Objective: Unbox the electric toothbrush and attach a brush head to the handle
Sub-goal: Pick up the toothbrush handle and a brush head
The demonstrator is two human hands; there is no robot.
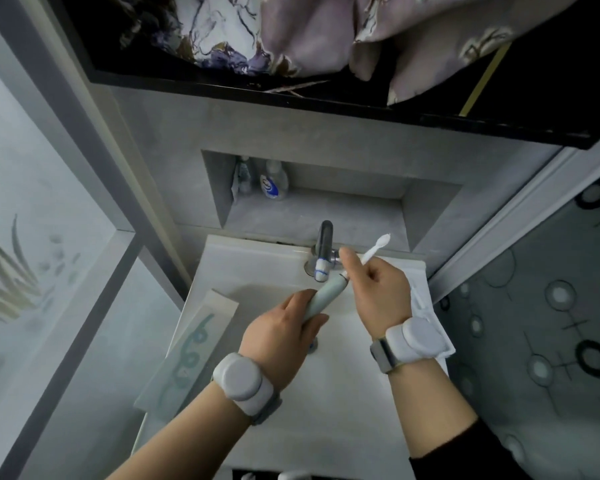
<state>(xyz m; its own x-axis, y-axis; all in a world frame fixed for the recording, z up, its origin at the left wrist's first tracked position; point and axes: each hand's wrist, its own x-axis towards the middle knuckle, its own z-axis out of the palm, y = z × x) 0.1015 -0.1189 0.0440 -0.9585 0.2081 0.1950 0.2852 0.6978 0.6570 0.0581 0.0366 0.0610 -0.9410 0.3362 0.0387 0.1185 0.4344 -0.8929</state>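
Handle (324, 295) angled up-right, brush head (374, 249) likewise

Premises: a domestic bathroom. A white washbasin (257, 271) with a tap (324, 251) stands against a grey tiled wall. A recessed niche (326, 206) at the far side holds a soap bottle (273, 183); frosted patterned glass (21, 237) at left.
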